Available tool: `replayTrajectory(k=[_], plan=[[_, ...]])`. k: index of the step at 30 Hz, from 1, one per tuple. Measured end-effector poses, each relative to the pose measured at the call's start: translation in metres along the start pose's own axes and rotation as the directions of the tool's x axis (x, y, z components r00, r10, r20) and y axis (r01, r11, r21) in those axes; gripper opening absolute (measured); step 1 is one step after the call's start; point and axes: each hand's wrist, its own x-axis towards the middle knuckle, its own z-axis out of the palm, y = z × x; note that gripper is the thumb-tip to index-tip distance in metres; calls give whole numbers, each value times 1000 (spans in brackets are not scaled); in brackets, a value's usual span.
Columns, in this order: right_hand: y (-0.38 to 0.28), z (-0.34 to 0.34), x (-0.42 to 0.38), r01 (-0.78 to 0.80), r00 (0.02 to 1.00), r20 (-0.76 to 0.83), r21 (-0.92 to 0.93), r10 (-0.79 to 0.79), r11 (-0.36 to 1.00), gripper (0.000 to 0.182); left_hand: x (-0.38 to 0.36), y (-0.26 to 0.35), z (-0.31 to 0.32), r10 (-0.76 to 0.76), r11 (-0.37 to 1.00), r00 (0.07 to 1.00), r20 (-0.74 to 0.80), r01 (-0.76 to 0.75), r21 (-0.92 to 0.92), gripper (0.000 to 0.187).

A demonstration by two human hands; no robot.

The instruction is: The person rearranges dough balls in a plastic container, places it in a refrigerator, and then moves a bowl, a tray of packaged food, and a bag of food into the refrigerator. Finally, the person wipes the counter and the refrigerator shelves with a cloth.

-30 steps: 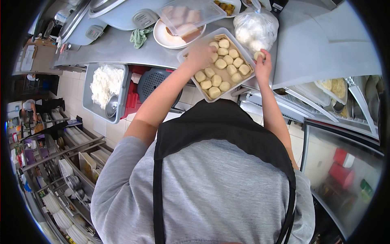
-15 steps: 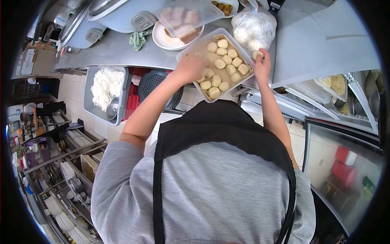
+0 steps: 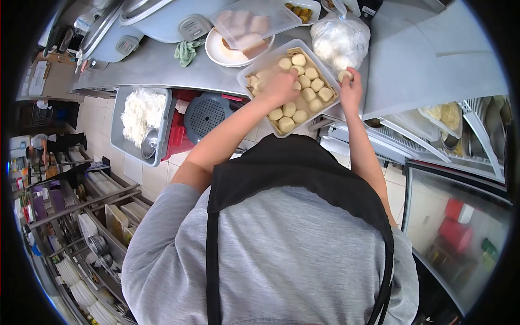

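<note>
A translucent plastic box (image 3: 325,112) holds several pale round dough balls (image 3: 308,95) on a brownish liner. My left hand (image 3: 281,86) reaches into the box, its fingers bent and closed round a dough ball that they partly cover. More balls at the box's left side lie partly behind this hand. Just outside the box's right edge, my right hand (image 3: 352,89) pinches one dough ball (image 3: 345,75) between thumb and fingers. Close above that hand sits a knotted clear plastic bag (image 3: 340,40) with white rounded lumps inside.
Behind the box stands a white plate (image 3: 219,53) under a clear lid (image 3: 281,16). A green cloth (image 3: 187,52) lies on the steel counter (image 3: 157,70). Below are a grey tub (image 3: 116,127) of white shreds and a dark colander (image 3: 206,116). An open drawer (image 3: 417,132) extends at right.
My left hand has moved rightward within the box, from the left side to the balls in the middle. My right hand keeps its dough ball in nearly the same place.
</note>
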Motion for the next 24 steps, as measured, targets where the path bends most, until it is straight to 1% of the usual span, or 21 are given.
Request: replayTrajectory(k=[2,3,4,5,6,8,9,11,12,14,15,17,18,20,21,23,24], plan=[[1,0,-1,5,1000,-10,0,-5,1000,27,-16,0,-26,15,985,999,-38,-21,-172,36],[2,0,0,16,1000,-12,0,-16,1000,27,-26,-2,-36,20,985,999,-34,-25,-172,36],[5,0,1,14,1000,-16,0,-14,1000,27,-37,-4,-46,132,988,990,59,-127,-84,36],[8,1,3,20,1000,-17,7,-20,1000,27,-44,-6,-51,231,972,960,158,-234,-4,36],[8,1,3,27,1000,-15,14,-27,1000,27,-49,-5,-53,232,972,960,158,-235,-3,36],[7,1,3,11,1000,-12,26,-11,1000,27,-55,-5,-55,219,974,896,387,-227,-26,33],[6,2,3,-5,1000,-8,38,5,999,27,-52,-5,-48,215,974,897,386,-223,-25,33],[5,2,1,-3,1000,-4,35,3,999,26,-37,2,-22,285,959,941,182,-279,-58,31],[4,2,1,0,1000,-2,33,0,999,26,-31,10,-14,282,959,943,180,-275,-59,31],[8,3,2,23,1000,-10,44,-22,999,26,-21,26,-1,365,920,930,-48,-368,-133,27],[7,4,3,43,999,-25,55,-42,998,26,-18,30,4,363,921,930,-51,-366,-130,27],[7,3,3,29,999,-15,39,-28,999,26,-15,36,15,468,881,872,-145,-473,-1,26],[6,1,3,12,1000,-9,22,-12,1000,26,-15,36,15,471,880,870,-146,-476,-1,26],[5,0,2,16,1000,-13,21,-16,1000,26,-15,32,14,471,864,865,-174,-492,-105,22],[6,1,1,20,1000,-12,22,-20,1000,26,-17,30,9,476,862,863,-170,-496,-104,22],[9,0,2,12,1000,-12,12,-12,1000,27,-23,26,-3,330,922,943,-40,-331,-201,23],[10,0,3,9,1000,-6,1,-9,1000,27,-24,22,-2,336,920,941,-37,-336,-201,23]])
